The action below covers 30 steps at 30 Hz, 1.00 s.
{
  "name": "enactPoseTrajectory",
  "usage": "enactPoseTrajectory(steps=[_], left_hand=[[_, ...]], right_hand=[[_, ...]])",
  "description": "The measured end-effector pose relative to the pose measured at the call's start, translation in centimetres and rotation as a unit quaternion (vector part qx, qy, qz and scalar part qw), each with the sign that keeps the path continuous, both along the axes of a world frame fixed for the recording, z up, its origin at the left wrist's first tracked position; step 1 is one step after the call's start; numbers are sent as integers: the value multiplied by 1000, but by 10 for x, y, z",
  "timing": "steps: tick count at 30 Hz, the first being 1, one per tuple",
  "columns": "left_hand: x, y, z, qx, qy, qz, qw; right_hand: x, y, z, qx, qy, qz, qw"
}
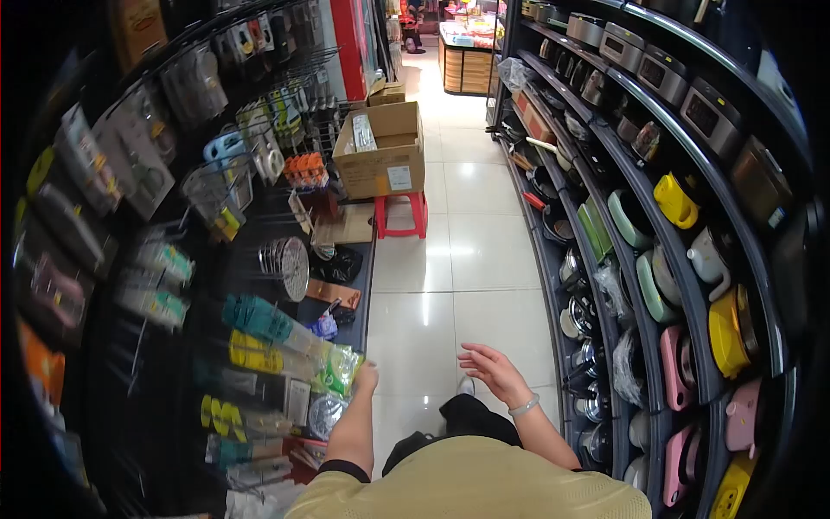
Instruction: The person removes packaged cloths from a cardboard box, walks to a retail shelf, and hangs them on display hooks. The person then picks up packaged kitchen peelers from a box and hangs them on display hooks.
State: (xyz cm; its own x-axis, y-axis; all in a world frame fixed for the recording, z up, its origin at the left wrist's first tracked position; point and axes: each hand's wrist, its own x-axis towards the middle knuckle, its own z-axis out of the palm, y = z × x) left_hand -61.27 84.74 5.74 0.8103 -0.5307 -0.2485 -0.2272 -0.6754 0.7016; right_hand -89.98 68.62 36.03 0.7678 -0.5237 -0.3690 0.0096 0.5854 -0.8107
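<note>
My left hand point(367, 377) is at the left rack, its fingers closed on the edge of a green-and-clear plastic packet point(339, 369). What is inside the packet is too small to make out. Just behind it hang teal packaged goods point(258, 317) and yellow ones point(253, 350). Below the packet, a round silvery item point(326, 417) in clear wrapping shows. My right hand point(494, 369) is held over the aisle floor with fingers stretched and apart, holding nothing; a light band circles the wrist.
Shelves of pots and pans point(644, 285) line the right side. Farther ahead on the left, an open cardboard box point(378, 177) rests on a red stool point(402, 216). Pale floor tiles point(493, 259) run between the racks toward a wooden-sided display stand point(464, 69).
</note>
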Motion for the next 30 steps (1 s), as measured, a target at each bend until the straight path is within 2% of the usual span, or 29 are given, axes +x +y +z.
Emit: enactPoseTrajectory(steps=[2,5,8,10,11,12,14,16,17,19,21,23,24,27,28,29,30], left_hand=[[25,-74,8,-63,63,-36,995],[39,-147,61,12,72,-108,991],[39,-165,44,104,-53,-70,991],[38,-150,47,179,-7,-43,983],[52,-129,16,251,-35,-199,947],[55,-110,-10,278,63,-54,957],[58,-78,-33,285,252,150,913],[54,-58,-14,185,347,275,877],[53,-62,-10,194,358,299,863],[64,-77,-6,206,370,342,839],[80,-96,-14,205,414,292,838],[103,-103,-47,222,442,264,828],[122,-120,-43,229,454,252,823],[185,-199,-78,256,397,126,872],[209,-222,-54,155,383,213,885],[237,-248,-44,136,375,195,896],[264,-283,-20,95,378,250,886]], right_hand=[[7,-37,-15,30,11,-31,999],[18,-102,-52,58,28,-79,995],[49,-181,-55,59,56,-119,990],[78,-237,-41,39,26,-109,993],[96,-265,-35,31,11,-104,994],[115,-293,-32,18,10,-95,995],[154,-344,-27,-2,13,-76,997],[198,-379,-7,-12,3,-53,999],[222,-393,2,-21,-7,-42,999],[268,-415,8,-21,-23,-4,999],[312,-429,2,-13,-21,23,999],[353,-435,-15,8,-24,60,998],[369,-433,-20,17,-17,78,997],[424,-442,-13,43,17,135,990],[443,-449,-11,38,20,156,987],[463,-460,-8,29,19,178,983],[482,-475,-11,26,-21,191,981]])
